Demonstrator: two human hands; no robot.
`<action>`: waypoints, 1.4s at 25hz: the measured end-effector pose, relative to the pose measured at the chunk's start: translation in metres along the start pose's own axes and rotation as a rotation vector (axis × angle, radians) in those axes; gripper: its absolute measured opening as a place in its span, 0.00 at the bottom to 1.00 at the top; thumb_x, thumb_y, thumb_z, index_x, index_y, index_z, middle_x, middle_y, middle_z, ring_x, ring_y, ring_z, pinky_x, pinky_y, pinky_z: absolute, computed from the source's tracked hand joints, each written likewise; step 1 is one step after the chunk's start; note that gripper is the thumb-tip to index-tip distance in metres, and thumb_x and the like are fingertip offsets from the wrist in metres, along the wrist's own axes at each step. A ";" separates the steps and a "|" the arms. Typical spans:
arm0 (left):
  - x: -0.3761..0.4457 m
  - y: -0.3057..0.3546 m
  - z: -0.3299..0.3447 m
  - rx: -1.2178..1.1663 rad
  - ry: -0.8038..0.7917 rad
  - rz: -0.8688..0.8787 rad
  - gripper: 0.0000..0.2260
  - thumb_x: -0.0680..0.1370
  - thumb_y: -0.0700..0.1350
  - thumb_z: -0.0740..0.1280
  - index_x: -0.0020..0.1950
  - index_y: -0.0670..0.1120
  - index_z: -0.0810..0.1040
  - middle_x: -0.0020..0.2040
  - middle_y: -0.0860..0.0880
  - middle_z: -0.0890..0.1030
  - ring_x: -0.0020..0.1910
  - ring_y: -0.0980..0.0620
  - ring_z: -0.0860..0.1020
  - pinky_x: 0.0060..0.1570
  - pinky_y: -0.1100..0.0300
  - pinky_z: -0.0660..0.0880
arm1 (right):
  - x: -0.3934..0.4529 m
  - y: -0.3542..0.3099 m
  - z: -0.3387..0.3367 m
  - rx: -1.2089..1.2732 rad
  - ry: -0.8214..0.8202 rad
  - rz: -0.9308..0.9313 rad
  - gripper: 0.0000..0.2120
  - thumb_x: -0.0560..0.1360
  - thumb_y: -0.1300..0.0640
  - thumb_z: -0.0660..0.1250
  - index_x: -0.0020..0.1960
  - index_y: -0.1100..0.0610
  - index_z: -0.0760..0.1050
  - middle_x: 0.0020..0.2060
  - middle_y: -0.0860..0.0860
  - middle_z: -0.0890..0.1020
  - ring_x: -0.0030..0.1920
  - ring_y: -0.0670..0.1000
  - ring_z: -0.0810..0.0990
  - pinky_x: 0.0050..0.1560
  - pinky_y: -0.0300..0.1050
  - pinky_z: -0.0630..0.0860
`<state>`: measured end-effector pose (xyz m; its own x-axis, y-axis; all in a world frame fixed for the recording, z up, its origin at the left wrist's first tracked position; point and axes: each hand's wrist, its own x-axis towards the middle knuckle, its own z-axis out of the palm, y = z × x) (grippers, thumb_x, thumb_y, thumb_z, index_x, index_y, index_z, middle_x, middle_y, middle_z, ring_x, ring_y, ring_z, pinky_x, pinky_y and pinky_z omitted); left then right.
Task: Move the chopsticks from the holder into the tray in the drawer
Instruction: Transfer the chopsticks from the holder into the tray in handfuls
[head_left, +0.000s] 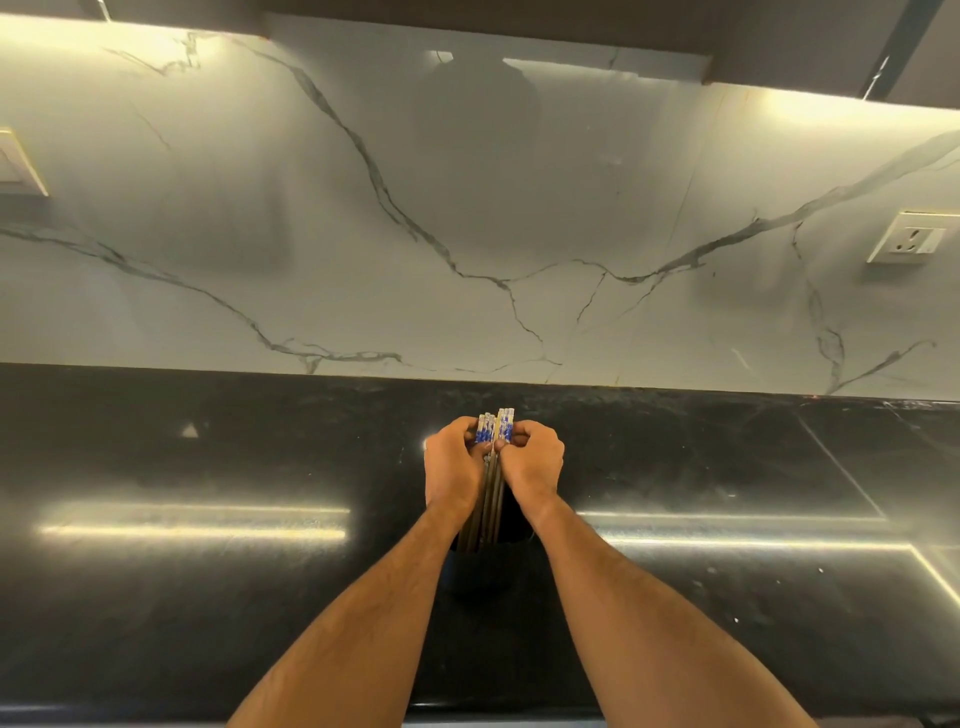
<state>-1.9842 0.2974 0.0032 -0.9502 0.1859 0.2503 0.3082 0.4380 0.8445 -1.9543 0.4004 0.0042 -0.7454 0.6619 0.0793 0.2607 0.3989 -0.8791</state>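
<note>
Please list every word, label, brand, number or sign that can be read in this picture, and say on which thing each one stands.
No readable text anywhere in this view.
Chopsticks: blue and white pattern on the top ends, held by both hands; no letters can be made out.
Wall socket: no legible marking.
Switch plate: plain, no marking seen.
Black countertop and marble backsplash: only veins and light reflections.

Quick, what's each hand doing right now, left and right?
Left hand: closed around the chopsticks near their patterned tops.
Right hand: closed on the same bundle from the other side.
</note>
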 end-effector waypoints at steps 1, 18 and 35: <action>-0.002 0.001 -0.002 0.005 0.009 -0.004 0.13 0.76 0.37 0.74 0.60 0.45 0.82 0.50 0.50 0.85 0.47 0.57 0.82 0.48 0.67 0.78 | -0.002 -0.001 0.000 0.007 -0.005 -0.013 0.10 0.74 0.63 0.75 0.56 0.58 0.83 0.46 0.51 0.87 0.42 0.43 0.84 0.36 0.27 0.74; -0.005 0.056 -0.048 -0.151 0.117 0.049 0.12 0.74 0.32 0.73 0.56 0.44 0.84 0.46 0.55 0.81 0.42 0.61 0.80 0.41 0.76 0.74 | -0.032 -0.057 -0.036 0.249 -0.110 -0.231 0.15 0.71 0.66 0.78 0.56 0.62 0.81 0.43 0.53 0.87 0.43 0.49 0.87 0.45 0.44 0.85; -0.031 0.126 -0.073 -0.602 -0.097 0.010 0.15 0.85 0.40 0.60 0.70 0.43 0.76 0.58 0.45 0.84 0.57 0.50 0.83 0.59 0.56 0.79 | -0.056 -0.115 -0.082 0.465 -0.050 -0.196 0.14 0.75 0.71 0.69 0.58 0.60 0.80 0.47 0.53 0.87 0.48 0.49 0.87 0.51 0.49 0.85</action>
<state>-1.9190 0.2826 0.1363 -0.9300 0.2793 0.2388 0.2088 -0.1332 0.9688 -1.8925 0.3690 0.1394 -0.7845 0.5671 0.2509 -0.1789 0.1804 -0.9672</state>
